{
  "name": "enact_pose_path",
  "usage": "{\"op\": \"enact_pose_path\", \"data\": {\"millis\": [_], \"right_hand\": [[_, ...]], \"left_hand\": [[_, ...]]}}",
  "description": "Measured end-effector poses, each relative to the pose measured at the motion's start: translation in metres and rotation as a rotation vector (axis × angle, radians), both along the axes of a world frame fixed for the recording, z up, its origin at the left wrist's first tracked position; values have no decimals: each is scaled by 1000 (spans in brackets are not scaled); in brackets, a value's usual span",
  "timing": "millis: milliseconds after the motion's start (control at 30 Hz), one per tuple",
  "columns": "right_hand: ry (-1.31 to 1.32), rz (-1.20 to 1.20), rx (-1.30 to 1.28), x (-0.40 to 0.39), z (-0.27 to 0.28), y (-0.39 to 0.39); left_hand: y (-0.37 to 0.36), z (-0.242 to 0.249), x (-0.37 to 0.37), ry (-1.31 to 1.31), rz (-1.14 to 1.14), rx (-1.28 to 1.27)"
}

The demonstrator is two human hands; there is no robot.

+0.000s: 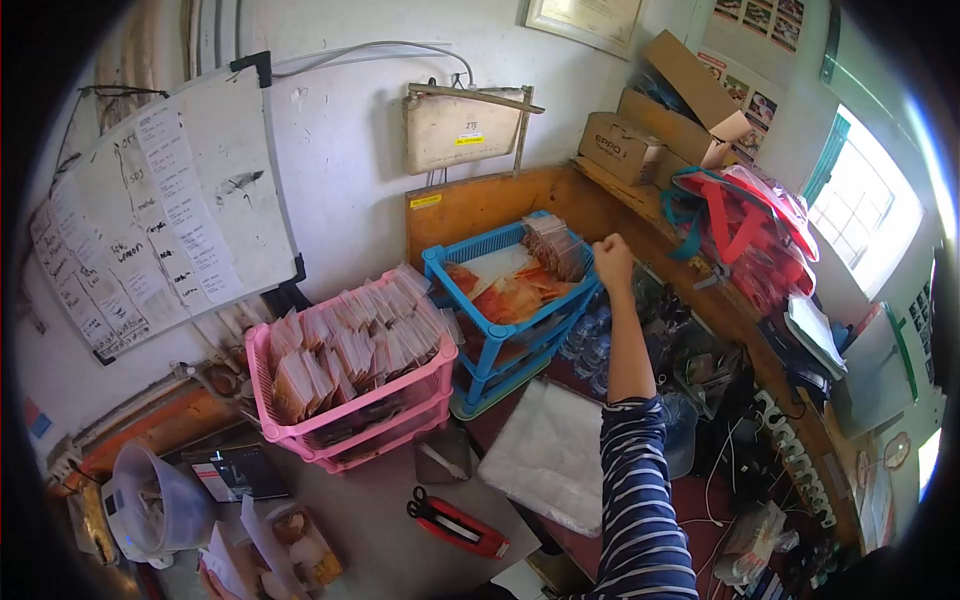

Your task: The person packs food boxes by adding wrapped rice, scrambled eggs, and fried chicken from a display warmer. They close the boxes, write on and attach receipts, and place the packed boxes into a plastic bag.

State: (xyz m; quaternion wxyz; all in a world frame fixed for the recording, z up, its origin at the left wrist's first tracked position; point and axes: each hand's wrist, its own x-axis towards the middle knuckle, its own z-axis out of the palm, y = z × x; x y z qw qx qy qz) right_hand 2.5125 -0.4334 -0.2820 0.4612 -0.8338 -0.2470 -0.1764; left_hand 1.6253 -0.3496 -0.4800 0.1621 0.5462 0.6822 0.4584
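My right hand (613, 262) is raised with its fingers closed, just past the right rim of the blue stacking basket (490, 335). What it holds, if anything, is hidden. Orange-red flat packets (515, 297) and a row of thin clear packs (553, 250) lie in that basket. At the bottom left, only a sliver of my left hand (206, 582) shows, around the side of a small open box (268, 550) with pale flaps and packets inside. A pink stacking basket (350, 425), packed with upright clear sachets (350, 335), stands between them.
A red stapler-like tool (458, 524) and a dark tray (443, 455) lie on the grey table (385, 550). White folded plastic (545, 455) is beside the blue basket. A scale with a clear tub (150, 500) stands at left; cartons (620, 145) and red bags (750, 235) sit on the ledge.
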Motion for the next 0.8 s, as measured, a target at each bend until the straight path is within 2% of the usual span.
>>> {"op": "enact_pose_path", "data": {"millis": [33, 100, 133, 167, 233, 267, 300, 333, 367, 433, 500, 567, 633, 667, 733, 767, 800], "right_hand": [[1, 3, -2, -12, 6, 5], [-116, -46, -823, -38, 14, 13], [-96, -36, -969, -44, 19, 18], [-94, -28, -976, -38, 14, 21], [-111, -107, -780, -20, -4, 19], [-47, -91, -690, -23, 3, 11], [16, -72, -603, -24, 9, 1], [-116, 19, -370, -21, 6, -12], [-239, 113, -131, -25, -3, -21], [200, 284, 64, -113, 37, -37], [313, 467, 132, -168, 38, -46], [415, 630, 120, -237, 30, -47], [594, 857, 97, -307, -1, -35], [668, 941, 18, -343, -24, -26], [864, 1083, -123, -419, -61, -9], [985, 1130, -185, -458, -85, 4], [1006, 1191, -235, -497, -114, 17]], "left_hand": [[2, 1, 9, 28, -43, 34], [7, -9, 17, 115, -129, 113], [7, -15, 25, 165, -158, 124], [-8, 19, 66, 276, -137, 38], [-38, 74, 129, 607, -87, -210], [-39, 54, 119, 612, -75, -226], [-36, 20, 111, 647, -66, -137], [-39, -13, 100, 680, -55, -53], [-45, -22, 100, 683, -37, -76], [-48, -25, 103, 551, -195, -22], [-47, -54, 85, 372, -162, -174], [-42, -88, 62, 348, -67, -101], [-40, -67, 64, 352, -41, -51], [-40, -58, 58, 246, -36, -158], [-39, -52, 40, 324, -114, -69], [-37, -73, 23, 379, -143, -139], [-41, -53, 26, 269, -177, -123]]}}
